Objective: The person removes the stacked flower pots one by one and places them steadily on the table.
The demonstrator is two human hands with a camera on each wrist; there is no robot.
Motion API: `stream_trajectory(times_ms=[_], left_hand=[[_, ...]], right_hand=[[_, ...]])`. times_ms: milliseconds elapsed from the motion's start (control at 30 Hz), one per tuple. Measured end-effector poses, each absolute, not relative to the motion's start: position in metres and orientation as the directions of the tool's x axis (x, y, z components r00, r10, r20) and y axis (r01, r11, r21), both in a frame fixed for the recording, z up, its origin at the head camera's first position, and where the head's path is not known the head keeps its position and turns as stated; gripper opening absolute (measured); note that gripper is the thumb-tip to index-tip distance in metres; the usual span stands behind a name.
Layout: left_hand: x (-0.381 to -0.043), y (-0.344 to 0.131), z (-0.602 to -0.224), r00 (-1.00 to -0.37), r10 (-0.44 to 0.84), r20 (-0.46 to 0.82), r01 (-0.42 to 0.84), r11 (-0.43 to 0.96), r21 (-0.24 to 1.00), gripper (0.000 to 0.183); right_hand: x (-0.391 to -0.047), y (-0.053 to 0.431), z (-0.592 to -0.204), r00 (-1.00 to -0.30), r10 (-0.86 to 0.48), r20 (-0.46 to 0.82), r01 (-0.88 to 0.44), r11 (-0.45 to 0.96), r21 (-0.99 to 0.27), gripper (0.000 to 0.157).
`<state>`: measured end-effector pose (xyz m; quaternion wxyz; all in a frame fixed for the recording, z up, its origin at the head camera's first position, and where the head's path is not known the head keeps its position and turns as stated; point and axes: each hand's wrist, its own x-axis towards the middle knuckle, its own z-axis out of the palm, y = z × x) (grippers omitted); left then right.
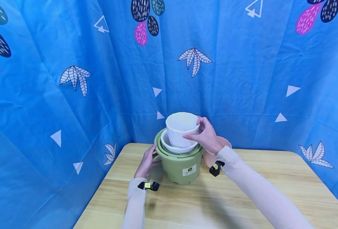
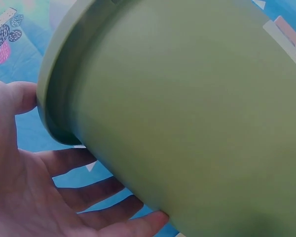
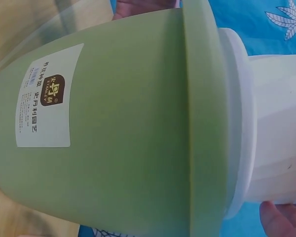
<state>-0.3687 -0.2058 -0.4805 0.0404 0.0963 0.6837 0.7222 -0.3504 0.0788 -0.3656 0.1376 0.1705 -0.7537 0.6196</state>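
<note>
Head: white pot (image 1: 177,137) (in right hand (image 1: 207,136))

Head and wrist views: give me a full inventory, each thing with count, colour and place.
Green pot: one plainly visible, green, on the table; can't tell whether another nests inside
Label: one, mostly white, on the green pot's wall
Lower white pot: one, white, nested in the green pot
Upper white pot: one, white, above the lower one
Pink item: at least one, pink, behind the right forearm, partly hidden
Table: one, light wood, underneath
Curtain: blue, patterned, around the table; panel count unclear
Wrist devices: two, black with yellow tags, one per wrist
Sleeves: two, pale, on the arms
Left hand: one, touching the green pot
Right hand: one, gripping the upper white pot
</note>
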Motion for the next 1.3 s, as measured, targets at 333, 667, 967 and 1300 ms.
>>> stream_trajectory(times_ms=[333, 667, 967, 1300], left_hand=[[-0.368, -0.206, -0.48, -0.979, 0.191, 0.076, 0.064, -0.068, 0.996, 0.067], [-0.367, -0.206, -0.48, -0.978, 0.192, 0.077, 0.067, -0.056, 0.996, 0.067], [-0.367, -0.205, -0.48, -0.981, 0.181, 0.069, 0.058, -0.067, 0.996, 0.068], [-0.368, -0.205, -0.479, -0.978, 0.193, 0.075, 0.064, -0.06, 0.996, 0.068]], right_hand=[[-0.351, 0.08, -0.363, -0.894, -0.084, 0.441, -0.448, 0.12, -0.886, 0.065], [-0.347, 0.081, -0.356, -0.912, -0.086, 0.402, -0.409, 0.1, -0.907, 0.065], [-0.345, 0.083, -0.348, -0.921, -0.084, 0.381, -0.386, 0.043, -0.922, 0.064], [-0.343, 0.088, -0.341, -0.913, -0.074, 0.402, -0.407, 0.085, -0.909, 0.064]])
